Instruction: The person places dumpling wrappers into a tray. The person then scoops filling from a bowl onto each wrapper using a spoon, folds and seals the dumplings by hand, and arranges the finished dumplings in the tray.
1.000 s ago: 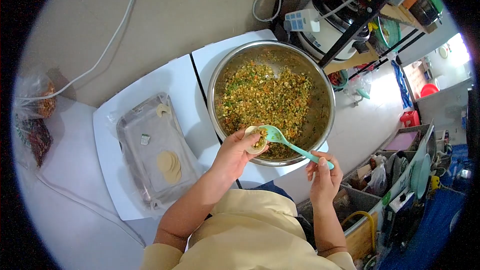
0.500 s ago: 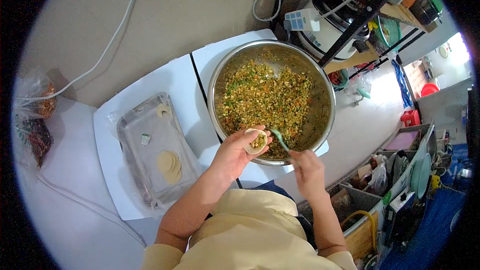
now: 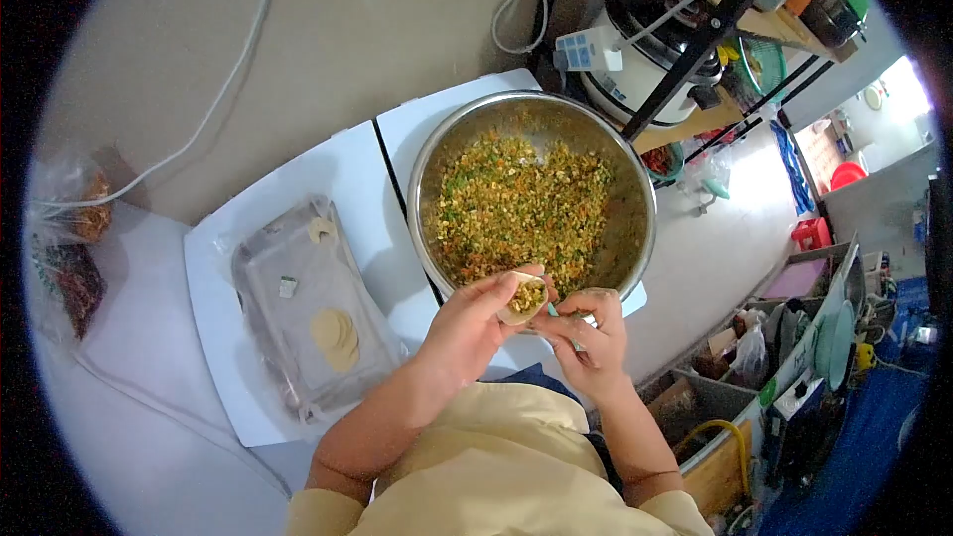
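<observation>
My left hand [image 3: 469,325] holds a round dough wrapper [image 3: 525,300] with chopped filling on it, in front of the near rim of a large steel bowl [image 3: 421,228]. My right hand [image 3: 588,339] is closed close beside the wrapper, its fingertips near the wrapper's right edge. A bit of the pale green spoon [image 3: 553,310] shows between the hands; the rest of it is hidden by my right fingers. Chopped filling [image 3: 526,203] in yellow, green and orange lies in the bowl.
On the white table [image 3: 223,337] left of the bowl, a plastic-lined tray [image 3: 288,352] bears several flat wrappers [image 3: 336,337], a folded dumpling [image 3: 321,229] and a small packet [image 3: 288,287]. A rack with a cooker [image 3: 635,89] stands behind right; bagged food [image 3: 69,278] lies far left.
My right hand has moved left with the spoon, from over the bowl's near rim to the wrapper. The spoon's head has left the filling. The view has shifted slightly.
</observation>
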A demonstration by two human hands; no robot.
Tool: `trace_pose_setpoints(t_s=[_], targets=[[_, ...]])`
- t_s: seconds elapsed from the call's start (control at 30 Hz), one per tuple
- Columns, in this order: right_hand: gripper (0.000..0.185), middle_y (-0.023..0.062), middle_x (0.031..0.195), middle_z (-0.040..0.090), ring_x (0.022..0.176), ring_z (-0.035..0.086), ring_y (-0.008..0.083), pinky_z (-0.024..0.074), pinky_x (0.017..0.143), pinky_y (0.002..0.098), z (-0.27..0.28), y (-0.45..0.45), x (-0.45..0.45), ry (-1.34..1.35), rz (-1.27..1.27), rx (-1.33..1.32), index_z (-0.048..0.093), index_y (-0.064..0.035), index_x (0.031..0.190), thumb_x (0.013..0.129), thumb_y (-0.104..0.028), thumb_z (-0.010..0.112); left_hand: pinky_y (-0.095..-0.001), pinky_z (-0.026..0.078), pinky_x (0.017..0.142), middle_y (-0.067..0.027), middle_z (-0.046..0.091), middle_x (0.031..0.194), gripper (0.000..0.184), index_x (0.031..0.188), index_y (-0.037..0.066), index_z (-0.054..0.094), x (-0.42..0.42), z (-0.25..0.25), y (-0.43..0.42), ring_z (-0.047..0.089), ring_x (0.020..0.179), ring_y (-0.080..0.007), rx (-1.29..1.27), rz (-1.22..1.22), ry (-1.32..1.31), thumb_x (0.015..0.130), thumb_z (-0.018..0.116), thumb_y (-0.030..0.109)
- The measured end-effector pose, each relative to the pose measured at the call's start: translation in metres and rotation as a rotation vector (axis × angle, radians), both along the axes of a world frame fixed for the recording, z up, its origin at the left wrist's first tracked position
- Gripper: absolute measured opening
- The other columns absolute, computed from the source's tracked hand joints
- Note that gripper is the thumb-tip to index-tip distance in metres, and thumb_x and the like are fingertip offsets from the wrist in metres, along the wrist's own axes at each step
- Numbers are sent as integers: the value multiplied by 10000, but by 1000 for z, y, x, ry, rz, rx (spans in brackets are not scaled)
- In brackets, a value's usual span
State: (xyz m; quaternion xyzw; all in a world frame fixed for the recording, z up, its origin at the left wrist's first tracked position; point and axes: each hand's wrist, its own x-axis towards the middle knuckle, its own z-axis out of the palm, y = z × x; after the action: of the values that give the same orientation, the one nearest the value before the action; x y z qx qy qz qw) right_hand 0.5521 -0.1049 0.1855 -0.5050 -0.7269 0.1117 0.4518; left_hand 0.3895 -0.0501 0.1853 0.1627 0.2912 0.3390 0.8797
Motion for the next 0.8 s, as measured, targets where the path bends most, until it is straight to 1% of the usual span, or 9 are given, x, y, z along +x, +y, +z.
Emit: trace_pose_setpoints(t_s=[0.17, 0.23, 0.27, 0.33, 0.37, 0.43, 0.53, 0.63, 0.8], targets=[[217, 46, 889, 583, 802, 530, 233, 386, 674, 345, 4, 5, -4, 15, 1, 24, 672, -130, 857, 650, -70, 700, -365, 432, 946, -131, 556, 1182, 397, 1218, -44, 478, -4, 11, -3, 544, 1073, -204, 14, -31, -21, 962, 416, 253], [205, 48, 878, 580, 803, 527, 236, 385, 670, 346, 4, 6, -4, 39, -7, 8, 669, -123, 847, 649, -88, 714, -337, 432, 944, -116, 548, 1194, 367, 1240, -29, 466, -7, 15, -4, 529, 1087, -172, -14, -26, -79, 928, 486, 163], [205, 48, 878, 580, 803, 527, 236, 385, 670, 346, 4, 6, -3, 39, -8, 9, 669, -123, 847, 649, -88, 714, -337, 432, 944, -116, 548, 1194, 367, 1240, -29, 466, -8, 17, -6, 529, 1087, -172, -12, -27, -80, 928, 486, 163], [203, 56, 865, 570, 801, 523, 236, 398, 670, 338, 5, 7, -3, 86, 4, 9, 667, -118, 841, 648, -98, 728, -311, 438, 934, -108, 540, 1211, 437, 1278, -7, 444, -11, 18, -9, 530, 1081, -148, 298, -197, 180, 855, 553, 17], [203, 56, 865, 570, 801, 523, 236, 398, 670, 338, 5, 6, -2, 86, 3, 10, 667, -118, 841, 648, -98, 728, -311, 438, 934, -108, 540, 1211, 437, 1278, -7, 444, -12, 19, -9, 530, 1081, -148, 299, -198, 180, 855, 553, 17], [194, 63, 865, 558, 796, 520, 231, 416, 676, 327, 7, 1, -1, 136, 5, -2, 663, -110, 834, 655, -99, 737, -291, 442, 932, -105, 530, 1235, 550, 1309, 10, 419, -14, 20, -9, 526, 1091, -145, 361, -247, 164, 789, 572, -84], [216, 65, 877, 548, 801, 516, 216, 428, 676, 311, 11, -4, -9, 254, -93, 59, 673, -109, 868, 664, -91, 740, -286, 441, 940, -107, 527, 1244, 529, 1313, 4, 411, -13, 21, -10, 525, 1104, -156, 464, -184, 190, 809, 561, -60], [250, 61, 884, 543, 804, 512, 211, 425, 660, 300, 8, -8, -10, 265, -114, 36, 686, -109, 908, 665, -92, 745, -280, 435, 949, -108, 531, 1239, 505, 1302, 1, 426, -13, 26, -9, 516, 1119, -155, 453, -170, 171, 818, 561, -41], [258, 66, 875, 534, 802, 502, 211, 418, 638, 289, 7, -3, -8, 243, -38, 41, 693, -100, 938, 682, -86, 728, -267, 440, 927, -106, 548, 1219, 466, 1278, -1, 462, -13, 31, -8, 525, 1088, -135, 474, -196, 195, 826, 574, -16]])
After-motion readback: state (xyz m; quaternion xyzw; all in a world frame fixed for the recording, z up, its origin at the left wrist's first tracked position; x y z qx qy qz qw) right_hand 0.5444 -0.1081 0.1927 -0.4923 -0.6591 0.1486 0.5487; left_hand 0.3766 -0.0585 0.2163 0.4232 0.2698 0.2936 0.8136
